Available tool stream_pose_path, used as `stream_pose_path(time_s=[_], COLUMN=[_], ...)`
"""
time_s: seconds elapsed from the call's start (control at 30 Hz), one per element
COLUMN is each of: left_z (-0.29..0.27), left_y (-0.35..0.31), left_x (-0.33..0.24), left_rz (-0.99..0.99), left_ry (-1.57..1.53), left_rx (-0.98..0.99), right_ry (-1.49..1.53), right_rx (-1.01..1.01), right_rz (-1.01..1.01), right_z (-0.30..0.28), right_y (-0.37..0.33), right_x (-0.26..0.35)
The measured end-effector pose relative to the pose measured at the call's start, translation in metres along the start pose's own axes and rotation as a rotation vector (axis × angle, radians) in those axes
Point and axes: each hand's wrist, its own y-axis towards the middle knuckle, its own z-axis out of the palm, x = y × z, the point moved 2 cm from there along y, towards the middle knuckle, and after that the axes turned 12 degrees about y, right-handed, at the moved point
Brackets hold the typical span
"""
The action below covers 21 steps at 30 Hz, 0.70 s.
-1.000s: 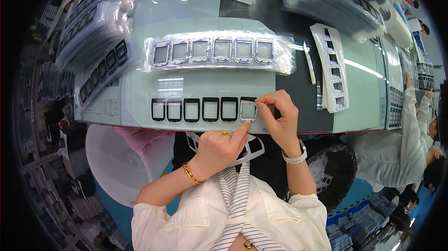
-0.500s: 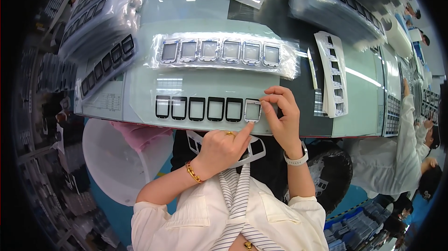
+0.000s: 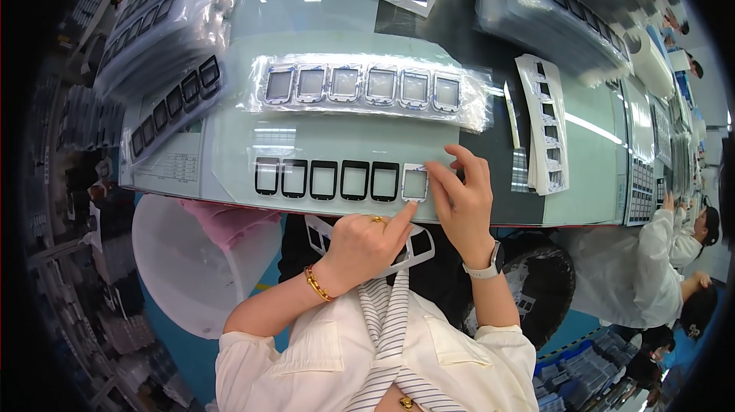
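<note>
At the table's near edge lies a row of small rectangular frames. Several are black-bordered frames, and the rightmost is a white-bordered frame. My left hand stretches its index finger to this frame's lower edge; its other fingers curl under and are partly hidden. With thumb and index finger pinched, my right hand grips the same frame's upper right corner, its other fingers raised. Below the left hand, a white strip with dark windows lies across my lap, partly covered.
Bagged frames lie mid-table. A knife and a white strip stack are right of them. Plastic-wrapped stacks stand far left and far right. A white tub is below left; a co-worker sits right.
My right wrist has turned slightly, showing the watch face, and its fingers have bent more. The frame row stays in place. The co-worker's arm and head at right have moved.
</note>
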Motion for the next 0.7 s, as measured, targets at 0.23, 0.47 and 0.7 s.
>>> stream_pose_path(time_s=[0.23,0.47,0.7], left_z=[-0.001,-0.02,-0.04], left_y=[0.0,-0.015,-0.019], left_x=[-0.001,0.011,0.027], left_rz=[-0.015,-0.112,-0.257], left_ry=[-0.033,-0.349,-0.808], left_rx=[-0.005,-0.076,0.078], right_ry=[0.036,0.415,0.387], right_rx=[0.055,0.298,0.449], right_rz=[-0.035,0.07,0.258], right_z=[-0.01,-0.036,-0.038], right_y=[-0.006,-0.016,-0.031], right_x=[-0.003,0.036,0.041])
